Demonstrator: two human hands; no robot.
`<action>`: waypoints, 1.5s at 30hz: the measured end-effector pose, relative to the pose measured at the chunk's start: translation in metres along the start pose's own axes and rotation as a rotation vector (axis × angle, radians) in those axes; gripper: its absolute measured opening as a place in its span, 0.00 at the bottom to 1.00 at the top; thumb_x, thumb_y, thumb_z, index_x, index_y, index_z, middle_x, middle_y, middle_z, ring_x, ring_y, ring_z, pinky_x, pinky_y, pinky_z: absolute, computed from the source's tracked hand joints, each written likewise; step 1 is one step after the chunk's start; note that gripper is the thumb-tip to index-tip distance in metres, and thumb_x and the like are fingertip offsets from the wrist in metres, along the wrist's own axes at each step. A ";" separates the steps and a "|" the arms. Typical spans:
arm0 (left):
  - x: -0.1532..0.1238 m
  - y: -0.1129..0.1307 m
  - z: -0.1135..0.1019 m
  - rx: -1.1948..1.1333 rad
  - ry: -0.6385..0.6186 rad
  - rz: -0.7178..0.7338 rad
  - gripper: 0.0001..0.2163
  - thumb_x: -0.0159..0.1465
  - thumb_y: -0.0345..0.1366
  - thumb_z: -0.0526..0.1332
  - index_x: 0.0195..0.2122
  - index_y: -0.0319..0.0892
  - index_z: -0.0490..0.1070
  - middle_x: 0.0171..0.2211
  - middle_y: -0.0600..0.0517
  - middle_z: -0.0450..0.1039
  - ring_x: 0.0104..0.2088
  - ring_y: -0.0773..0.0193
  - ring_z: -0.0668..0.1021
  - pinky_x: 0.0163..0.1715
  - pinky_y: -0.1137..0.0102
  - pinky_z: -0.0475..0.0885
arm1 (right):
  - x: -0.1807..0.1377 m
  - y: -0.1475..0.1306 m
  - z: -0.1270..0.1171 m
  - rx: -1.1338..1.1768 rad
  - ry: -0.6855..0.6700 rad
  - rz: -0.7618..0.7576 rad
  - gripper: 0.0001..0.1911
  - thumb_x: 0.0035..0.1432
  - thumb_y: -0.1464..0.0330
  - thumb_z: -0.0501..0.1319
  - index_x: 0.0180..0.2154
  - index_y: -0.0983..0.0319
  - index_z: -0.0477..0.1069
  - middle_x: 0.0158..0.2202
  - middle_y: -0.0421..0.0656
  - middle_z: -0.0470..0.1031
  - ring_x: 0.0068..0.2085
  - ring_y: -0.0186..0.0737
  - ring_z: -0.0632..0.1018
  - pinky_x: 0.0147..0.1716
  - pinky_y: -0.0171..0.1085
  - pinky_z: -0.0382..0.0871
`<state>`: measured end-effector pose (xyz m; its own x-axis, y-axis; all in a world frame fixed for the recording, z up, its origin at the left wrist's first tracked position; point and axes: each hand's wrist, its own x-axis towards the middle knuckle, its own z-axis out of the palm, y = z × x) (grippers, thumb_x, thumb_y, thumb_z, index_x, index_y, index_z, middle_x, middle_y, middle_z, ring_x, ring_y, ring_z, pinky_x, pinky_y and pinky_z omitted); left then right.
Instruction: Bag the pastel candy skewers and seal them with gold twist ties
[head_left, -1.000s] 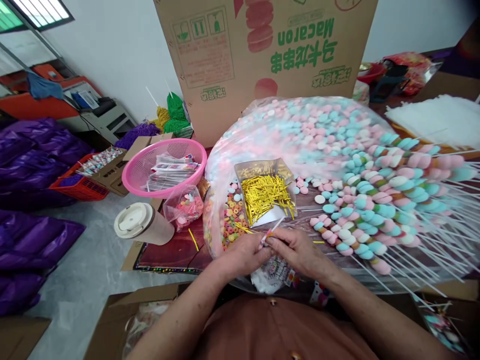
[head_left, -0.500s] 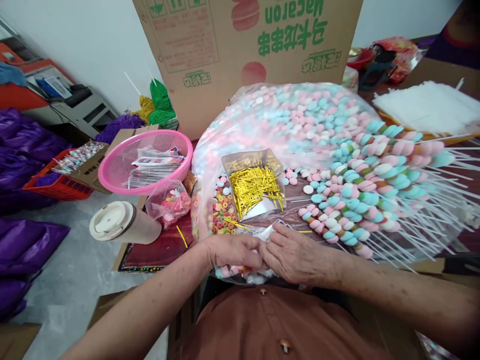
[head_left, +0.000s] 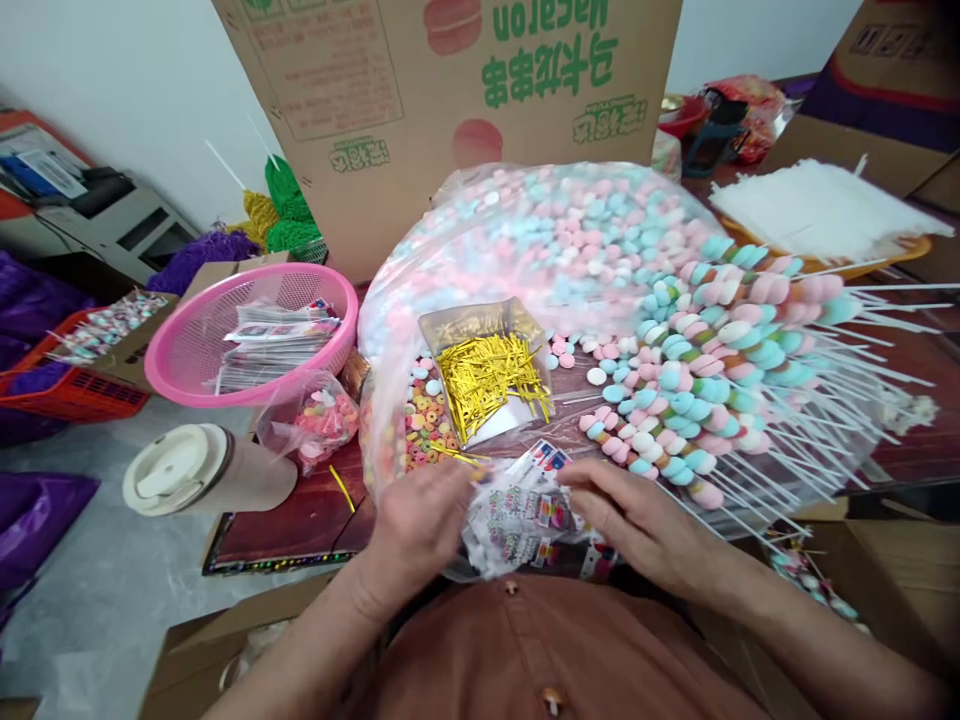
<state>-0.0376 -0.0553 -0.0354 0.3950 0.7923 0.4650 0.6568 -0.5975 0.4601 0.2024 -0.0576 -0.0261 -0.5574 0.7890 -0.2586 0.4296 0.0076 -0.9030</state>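
Head view, lower middle of the frame: what are your two hands doing?

Your left hand (head_left: 416, 515) is curled, its fingertips beside the loose gold ties (head_left: 457, 456). They are blurred, so I cannot tell whether you are pinching one.

And your right hand?

Your right hand (head_left: 645, 530) has its fingers loosely bent at the edge of the printed wrappers (head_left: 517, 515). I cannot tell whether your fingertips grip that edge or only rest by it.

Where exactly do the printed wrappers lie?

They lie in a crumpled heap between your hands, at the bottom centre of the frame. I judge them light, limp and rather slippery, apt to cling together, so you'd do best to take one by a corner with your fingertip pads. The loose gold ties look thin and bendable; pinch one near its middle.

What surrounds you farther out?

Just above the wrappers sits a small box (head_left: 484, 320) of gold ties. To its right lie your sweet skewers (head_left: 697, 390); beyond it bulges a large clear bag (head_left: 517, 230) of pink and blue sweets. Left of centre you have a pink basket (head_left: 180, 340), with a lidded cup (head_left: 225, 470) below it.
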 end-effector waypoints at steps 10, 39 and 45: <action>-0.005 -0.018 -0.011 -0.954 0.482 -1.287 0.12 0.44 0.39 0.68 0.28 0.40 0.73 0.16 0.57 0.70 0.11 0.70 0.68 0.09 0.77 0.59 | 0.068 0.018 0.051 -0.828 -0.192 -0.330 0.08 0.60 0.72 0.51 0.33 0.62 0.69 0.36 0.44 0.69 0.34 0.35 0.70 0.28 0.31 0.59; 0.033 0.000 0.017 -1.541 0.162 -1.173 0.13 0.44 0.36 0.70 0.30 0.36 0.73 0.24 0.51 0.73 0.20 0.67 0.74 0.16 0.75 0.67 | 0.070 -0.016 -0.025 0.034 0.238 0.093 0.11 0.52 0.62 0.53 0.24 0.62 0.63 0.21 0.36 0.68 0.17 0.29 0.66 0.16 0.29 0.55; 0.049 0.016 0.027 -1.550 0.186 -1.087 0.12 0.43 0.36 0.70 0.26 0.36 0.73 0.21 0.53 0.72 0.16 0.71 0.70 0.17 0.75 0.65 | 0.066 -0.018 0.018 0.550 0.159 0.082 0.14 0.46 0.59 0.62 0.27 0.61 0.61 0.14 0.30 0.62 0.13 0.27 0.62 0.13 0.27 0.52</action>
<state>0.0101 -0.0225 -0.0255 0.1318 0.8901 -0.4362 -0.5762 0.4269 0.6969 0.1455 -0.0167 -0.0333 -0.4062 0.8564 -0.3187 0.0102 -0.3445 -0.9387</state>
